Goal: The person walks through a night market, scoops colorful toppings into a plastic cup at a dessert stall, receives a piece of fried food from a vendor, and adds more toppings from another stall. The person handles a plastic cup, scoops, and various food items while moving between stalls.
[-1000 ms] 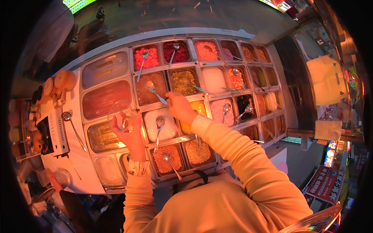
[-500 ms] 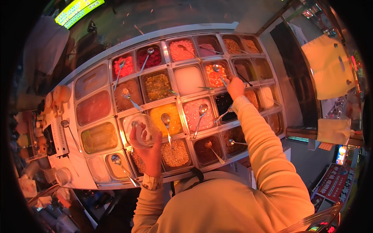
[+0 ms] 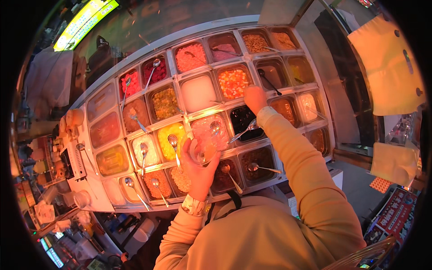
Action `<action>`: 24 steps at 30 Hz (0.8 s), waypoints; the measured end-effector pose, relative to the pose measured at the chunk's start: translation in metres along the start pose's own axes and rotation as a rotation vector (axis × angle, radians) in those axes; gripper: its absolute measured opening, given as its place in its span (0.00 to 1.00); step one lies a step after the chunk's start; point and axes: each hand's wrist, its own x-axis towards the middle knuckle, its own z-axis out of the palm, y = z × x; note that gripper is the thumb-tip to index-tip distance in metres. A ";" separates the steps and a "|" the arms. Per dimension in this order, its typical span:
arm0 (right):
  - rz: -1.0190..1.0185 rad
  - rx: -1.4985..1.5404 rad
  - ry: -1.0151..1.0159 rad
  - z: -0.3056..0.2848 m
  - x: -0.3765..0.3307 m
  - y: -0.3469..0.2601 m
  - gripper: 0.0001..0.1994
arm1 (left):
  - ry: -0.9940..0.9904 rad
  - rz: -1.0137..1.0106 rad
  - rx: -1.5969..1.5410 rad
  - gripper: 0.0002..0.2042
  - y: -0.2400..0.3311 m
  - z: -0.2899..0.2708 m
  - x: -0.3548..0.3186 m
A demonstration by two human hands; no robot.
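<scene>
My left hand [image 3: 202,174] is wrapped around a clear plastic cup [image 3: 196,150], held above the front trays and partly over a tray of pink topping [image 3: 204,130]. What the cup contains is hard to make out. At the near right corner of a tray of orange and white cubes [image 3: 233,82], my right hand [image 3: 255,99] is closed. The spoon whose handle was at those fingers no longer shows in the tray, and the fist hides its handle. Just below that hand, a slotted spoon [image 3: 246,129] rests across a tray of black topping [image 3: 240,118].
Several metal trays surround my hands, including yellow topping [image 3: 165,139], a white filling [image 3: 198,92] and red cubes [image 3: 154,75]. Many have spoons leaning on their rims. Wooden-topped containers [image 3: 72,119] stand on the left of the counter; a yellow sheet [image 3: 382,67] hangs at right.
My left hand has carried the cup right, from the white tray toward the pink topping. The spoon visible in the orange cubes has gone from sight beneath my right hand. The view has shifted.
</scene>
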 end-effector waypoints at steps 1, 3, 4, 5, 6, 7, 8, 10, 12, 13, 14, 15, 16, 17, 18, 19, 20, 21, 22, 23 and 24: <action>0.055 0.114 0.045 0.004 0.000 0.004 0.09 | -0.011 0.008 0.002 0.43 0.005 0.007 0.001; 0.163 0.343 0.133 0.007 0.003 0.008 0.08 | -0.023 0.007 -0.007 0.43 0.009 0.020 0.002; 0.336 0.504 0.111 0.007 0.003 0.008 0.08 | -0.024 0.000 -0.019 0.43 0.009 0.026 0.003; 0.512 0.664 0.089 0.006 0.003 0.009 0.08 | -0.026 -0.008 -0.030 0.43 0.009 0.031 0.005; 0.684 0.822 0.062 0.003 0.003 0.009 0.08 | -0.020 0.001 -0.022 0.44 0.005 0.034 0.006; 0.774 0.987 0.003 -0.002 0.003 0.012 0.08 | -0.016 0.009 -0.014 0.44 -0.003 0.037 0.008; 0.863 1.153 -0.057 -0.008 0.002 0.017 0.08 | -0.012 0.017 -0.005 0.44 -0.007 0.041 0.011; 0.971 1.388 -0.113 -0.018 -0.001 0.022 0.07 | -0.012 0.068 0.009 0.45 -0.001 0.051 0.021; 1.008 1.530 -0.104 -0.028 -0.005 0.022 0.06 | -0.011 0.106 0.025 0.45 -0.001 0.061 0.031; 0.991 1.532 -0.128 -0.034 -0.006 0.024 0.05 | -0.006 0.120 0.034 0.45 -0.008 0.065 0.038; 0.975 1.533 -0.152 -0.041 -0.007 0.028 0.05 | -0.002 0.133 0.043 0.45 -0.013 0.068 0.044; 0.960 1.535 -0.179 -0.050 -0.008 0.027 0.05 | 0.000 0.130 0.083 0.45 -0.016 0.071 0.050; 0.927 1.547 -0.172 -0.058 -0.009 0.026 0.05 | 0.002 0.126 0.122 0.45 -0.017 0.074 0.057; 0.893 1.559 -0.166 -0.067 -0.010 0.025 0.05 | 0.004 0.123 0.162 0.45 -0.018 0.078 0.063; 0.858 1.569 -0.155 -0.081 -0.010 0.023 0.05 | -0.003 0.114 0.183 0.45 -0.020 0.081 0.069; 0.842 1.541 -0.150 -0.099 -0.008 0.017 0.06 | -0.009 0.102 0.203 0.45 -0.022 0.085 0.076; 0.825 1.513 -0.145 -0.117 -0.006 0.011 0.06 | -0.015 0.091 0.224 0.45 -0.024 0.089 0.082; 0.807 1.486 -0.142 -0.135 -0.006 0.006 0.07 | -0.002 0.106 0.234 0.45 -0.024 0.093 0.086; 0.774 1.476 -0.161 -0.150 -0.006 0.003 0.07 | 0.010 0.122 0.242 0.45 -0.024 0.099 0.091; 0.741 1.466 -0.181 -0.163 -0.007 0.000 0.08 | 0.022 0.137 0.250 0.45 -0.025 0.104 0.096; 0.708 1.453 -0.196 -0.177 -0.008 -0.001 0.08 | 0.025 0.168 0.237 0.45 -0.026 0.110 0.102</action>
